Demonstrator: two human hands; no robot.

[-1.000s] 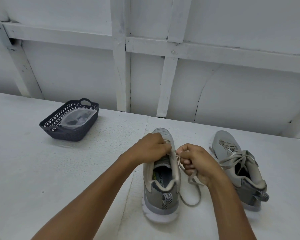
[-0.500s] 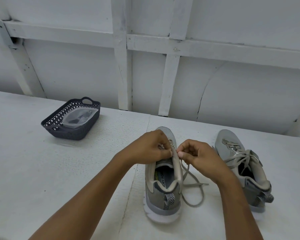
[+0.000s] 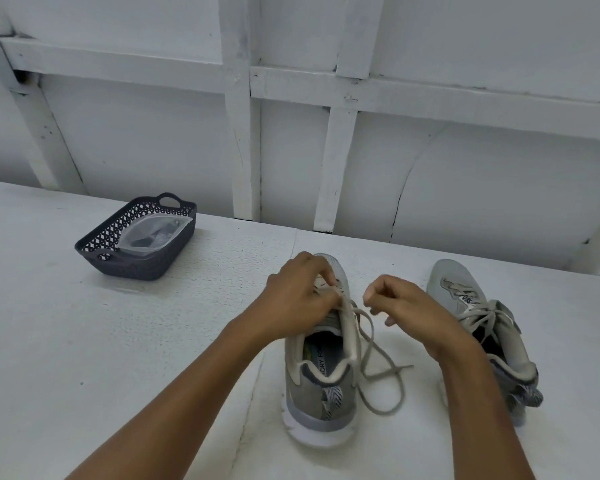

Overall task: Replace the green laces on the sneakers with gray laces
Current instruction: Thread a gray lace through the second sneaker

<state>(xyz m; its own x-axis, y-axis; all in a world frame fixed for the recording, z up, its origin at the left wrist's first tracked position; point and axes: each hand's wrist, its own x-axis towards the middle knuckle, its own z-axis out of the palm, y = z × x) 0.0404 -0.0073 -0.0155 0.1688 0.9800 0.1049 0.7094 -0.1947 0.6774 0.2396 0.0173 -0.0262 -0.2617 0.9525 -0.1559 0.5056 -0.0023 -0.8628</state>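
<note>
My left hand (image 3: 298,296) has its fingers pinched on the lace (image 3: 378,368) at the upper eyelets of the sneaker (image 3: 321,386) between my arms. The sneaker stands on the surface (image 3: 153,341), heel toward me. My right hand (image 3: 406,303) is curled just beside it; whether it grips a strand I cannot tell. I should work one eyelet at a time, pull straight along each hole, and steady the shoe so the slack loop doesn't knot.
</note>
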